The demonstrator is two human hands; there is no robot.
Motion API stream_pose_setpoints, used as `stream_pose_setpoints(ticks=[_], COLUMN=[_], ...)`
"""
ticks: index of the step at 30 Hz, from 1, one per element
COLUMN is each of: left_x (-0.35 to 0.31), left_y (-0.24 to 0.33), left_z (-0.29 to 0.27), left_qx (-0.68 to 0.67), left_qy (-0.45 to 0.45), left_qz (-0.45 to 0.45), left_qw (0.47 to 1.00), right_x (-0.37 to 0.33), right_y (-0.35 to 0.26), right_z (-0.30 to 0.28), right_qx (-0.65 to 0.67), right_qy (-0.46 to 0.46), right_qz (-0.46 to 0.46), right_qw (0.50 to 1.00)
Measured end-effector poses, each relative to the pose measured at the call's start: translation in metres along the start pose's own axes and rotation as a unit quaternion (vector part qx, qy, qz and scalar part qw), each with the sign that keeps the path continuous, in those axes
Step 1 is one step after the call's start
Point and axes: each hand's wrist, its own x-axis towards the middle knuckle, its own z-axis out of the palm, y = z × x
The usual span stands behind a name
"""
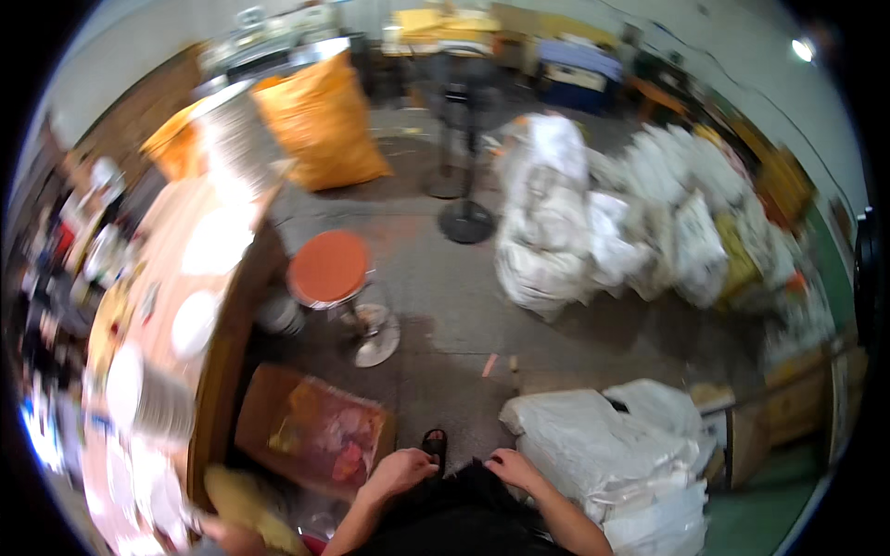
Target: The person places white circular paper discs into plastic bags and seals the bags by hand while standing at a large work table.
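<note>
While floor [440, 310] opens past table edge [232, 313], left hand [405, 471] and right hand [513, 469] flank black cloth [454, 514], grip unclear.

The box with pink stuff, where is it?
In the head view, the box is at lower left, between the table and the left hand.

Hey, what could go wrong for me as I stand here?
Your open sandal is near the cardboard box, so you might stub a toe. With your left hand and right hand at your black clothing, you may be slow to catch yourself. The stack of white discs on the table could topple if bumped.
</note>
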Motion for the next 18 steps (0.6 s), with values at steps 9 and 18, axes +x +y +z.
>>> stream_pose_setpoints(ticks=[9, 18], left_x=[0.260, 0.611], left_y=[-0.080, 0.021], left_z=[-0.008, 0.092], left_qx=[-0.174, -0.102], left_qy=[-0.016, -0.220], left_qz=[-0.189, -0.219], left_qw=[0.966, 0.945], right_x=[0.059, 0.156], right_y=[0.108, 0.296], right_z=[-0.113, -0.347], right_qx=[0.143, 0.361], right_qy=[-0.053, -0.051], right_qz=[0.135, 0.183], right_qw=[0.979, 0.913])
